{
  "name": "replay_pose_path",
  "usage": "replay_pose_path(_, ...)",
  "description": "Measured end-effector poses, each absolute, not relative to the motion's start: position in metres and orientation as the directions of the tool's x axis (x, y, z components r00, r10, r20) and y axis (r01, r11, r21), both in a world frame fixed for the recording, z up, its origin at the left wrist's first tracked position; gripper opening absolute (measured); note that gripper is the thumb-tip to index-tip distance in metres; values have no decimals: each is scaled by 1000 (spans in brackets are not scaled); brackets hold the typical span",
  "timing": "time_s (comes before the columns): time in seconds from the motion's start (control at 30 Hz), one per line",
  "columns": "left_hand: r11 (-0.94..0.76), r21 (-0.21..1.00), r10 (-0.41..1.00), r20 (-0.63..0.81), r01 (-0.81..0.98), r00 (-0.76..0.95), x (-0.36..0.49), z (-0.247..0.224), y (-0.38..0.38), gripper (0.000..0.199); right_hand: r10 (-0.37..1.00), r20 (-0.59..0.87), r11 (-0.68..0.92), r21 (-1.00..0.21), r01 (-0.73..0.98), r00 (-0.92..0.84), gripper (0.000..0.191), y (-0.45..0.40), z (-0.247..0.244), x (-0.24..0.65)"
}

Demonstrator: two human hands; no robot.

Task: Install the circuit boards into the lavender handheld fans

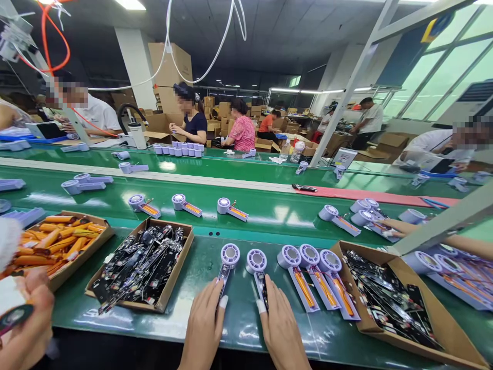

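Two lavender fan units lie side by side on the green bench, round heads pointing away from me. My left hand (205, 319) is closed on the handle of the left fan unit (230, 255). The neighbouring fan unit (256, 261) has its handle held by my right hand (280, 319). Dark circuit boards show in both handles, partly hidden by my fingers. White covers sit on both thumb tips. Right of my right hand, three fan units (309, 255) show orange batteries in their open handles.
Cardboard trays of circuit boards stand left (144, 264) and right (396, 295). Farther left is a tray of orange batteries (61, 239). A green conveyor (269, 205) carries spaced fan units. A person's hand is at the left edge, another person's arm (450, 241) at right.
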State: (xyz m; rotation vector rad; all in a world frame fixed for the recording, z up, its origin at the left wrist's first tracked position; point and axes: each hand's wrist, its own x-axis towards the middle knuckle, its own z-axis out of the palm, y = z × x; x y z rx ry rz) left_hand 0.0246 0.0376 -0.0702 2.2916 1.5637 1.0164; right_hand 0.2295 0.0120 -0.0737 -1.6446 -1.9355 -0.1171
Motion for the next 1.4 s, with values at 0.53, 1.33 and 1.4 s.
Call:
replay_pose_path(0.53,-449,421,850,472,788,232,23,-76,37,45,857,513,244,-331,911,-43,35,2,-91,234)
replay_pose_path(1.33,-502,227,820,430,834,376,27,-79,46,63,862,506,225,-355,907,-16,46,13,-110,234)
replay_pose_path(1.4,-514,214,813,431,831,392,27,-77,45,65,862,506,200,-395,897,31,44,12,-109,231)
